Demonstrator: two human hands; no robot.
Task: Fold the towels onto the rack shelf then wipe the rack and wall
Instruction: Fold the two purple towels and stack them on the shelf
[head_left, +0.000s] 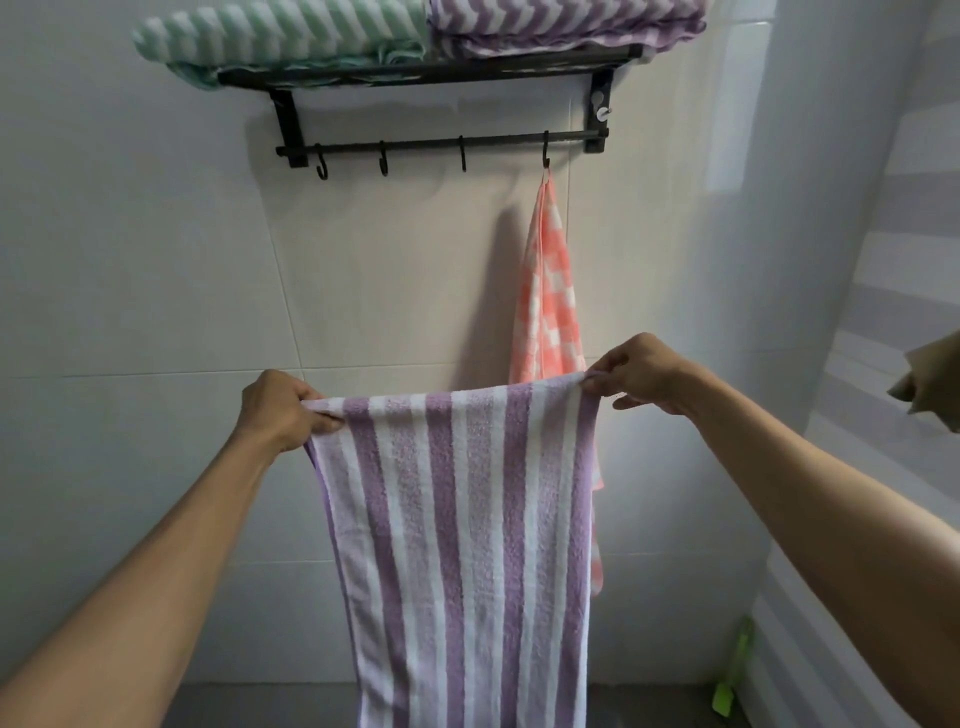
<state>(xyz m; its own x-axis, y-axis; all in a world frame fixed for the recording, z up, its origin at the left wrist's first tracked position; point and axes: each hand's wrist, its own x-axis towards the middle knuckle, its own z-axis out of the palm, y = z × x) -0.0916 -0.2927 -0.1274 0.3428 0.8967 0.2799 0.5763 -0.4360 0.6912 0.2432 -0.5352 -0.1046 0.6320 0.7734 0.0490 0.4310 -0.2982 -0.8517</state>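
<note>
Head view: left hand (283, 410) and right hand (641, 376) each pinch a top corner of the purple striped towel (462, 545), hanging at 6 o'clock.
Risk: a loose pinch drops it floorward; rack shelf (426, 70) at 12 o'clock is already crowded.

Nubby terry-cloth striped towel (467, 545), matt black metal rack (431, 73), glossy tiled wall (156, 260)
</note>
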